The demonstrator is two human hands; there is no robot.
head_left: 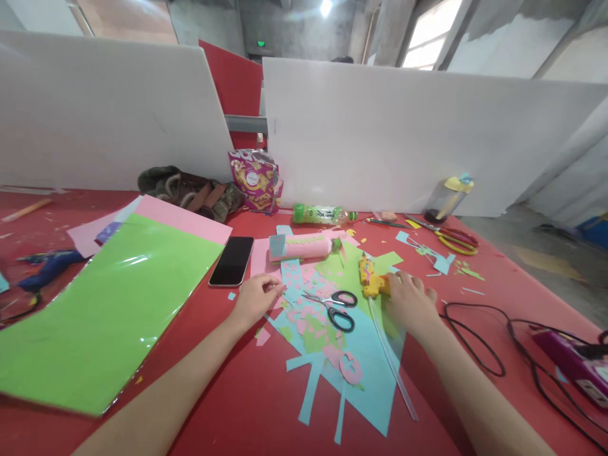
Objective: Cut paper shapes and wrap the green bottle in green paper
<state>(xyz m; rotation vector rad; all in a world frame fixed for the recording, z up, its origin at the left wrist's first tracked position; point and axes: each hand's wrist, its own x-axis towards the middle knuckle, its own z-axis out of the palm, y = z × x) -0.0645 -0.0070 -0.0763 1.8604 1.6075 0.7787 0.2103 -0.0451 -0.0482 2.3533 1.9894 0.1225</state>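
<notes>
My right hand is wrapped round the handle of a yellow hot glue gun. A long clear glue stick runs out of the gun's back end toward me. My left hand is closed in a pinch at the left edge of the paper scraps; a tiny pink bit may be at its fingertips. Between the hands, black-handled scissors lie slightly spread on pink and green scraps over a light blue sheet. Behind them lies a bottle wrapped in pink paper, its left end light blue.
A black phone and green sheets lie left, beside a blue glue gun. At the back are a snack bag, a green-labelled bottle and yellow-red scissors. Black cables reach a purple power strip.
</notes>
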